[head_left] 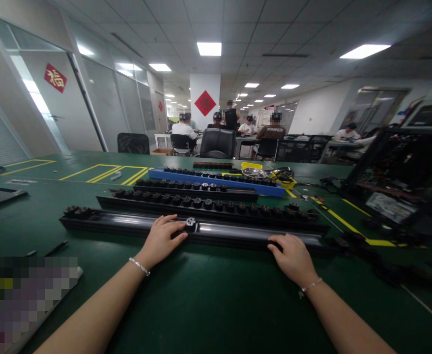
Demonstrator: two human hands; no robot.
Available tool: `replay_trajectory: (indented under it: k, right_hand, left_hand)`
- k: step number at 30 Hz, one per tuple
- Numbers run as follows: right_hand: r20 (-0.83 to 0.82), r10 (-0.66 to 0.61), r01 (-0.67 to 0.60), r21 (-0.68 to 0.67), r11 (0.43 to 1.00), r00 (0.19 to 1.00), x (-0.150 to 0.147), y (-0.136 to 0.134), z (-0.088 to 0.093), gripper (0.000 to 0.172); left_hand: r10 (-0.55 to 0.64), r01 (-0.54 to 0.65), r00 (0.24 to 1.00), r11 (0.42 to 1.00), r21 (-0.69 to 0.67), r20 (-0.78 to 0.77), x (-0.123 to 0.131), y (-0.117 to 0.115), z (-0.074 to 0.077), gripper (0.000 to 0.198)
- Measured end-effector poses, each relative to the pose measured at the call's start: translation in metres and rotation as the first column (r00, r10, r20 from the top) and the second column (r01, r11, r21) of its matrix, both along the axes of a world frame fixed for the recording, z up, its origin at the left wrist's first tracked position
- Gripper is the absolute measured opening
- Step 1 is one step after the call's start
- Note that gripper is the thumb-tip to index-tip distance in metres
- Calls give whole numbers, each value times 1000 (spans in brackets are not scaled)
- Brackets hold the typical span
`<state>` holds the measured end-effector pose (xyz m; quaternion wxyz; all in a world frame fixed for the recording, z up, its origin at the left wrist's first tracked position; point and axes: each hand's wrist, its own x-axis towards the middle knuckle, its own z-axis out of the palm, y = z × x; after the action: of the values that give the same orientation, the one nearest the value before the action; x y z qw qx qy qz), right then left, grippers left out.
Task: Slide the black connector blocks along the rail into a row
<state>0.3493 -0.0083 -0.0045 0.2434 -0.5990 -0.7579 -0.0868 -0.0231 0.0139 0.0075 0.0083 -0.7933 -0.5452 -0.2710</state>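
Note:
A long black rail (234, 233) with a shiny silver channel lies crosswise before me. One small socket-like module (190, 224), black with a white top, sits in the channel near the middle. My left hand (164, 235) rests over the rail just left of this module, fingers stretched and thumb apart along the front edge. Whether its fingertips touch the module I cannot tell. Farther right, my right hand (292, 255) has its finger and thumb closed around the rail's front edge. Several dark modules (77, 211) are bunched at the rail's left end.
Behind lie another black rail (219, 209) full of modules, a shorter one (238, 194) and a blue rail (216, 183). A metal dish (254, 173) and black cables (284, 173) stand beyond. Dark equipment (392, 196) is at right. People sit at far tables.

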Motion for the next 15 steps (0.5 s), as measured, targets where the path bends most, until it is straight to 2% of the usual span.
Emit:
replay_trajectory:
  k: [9, 15]
  right_hand:
    - [16, 7, -8, 13, 1000, 1000, 1, 1, -1, 23]
    - [8, -3, 3, -18, 1000, 1000, 2, 1, -1, 23]
  left_hand:
    - [-11, 11, 1000, 1000, -7, 1, 1, -1, 0, 33]
    - [-23, 20, 999, 998, -63, -38, 3, -3, 2, 37]
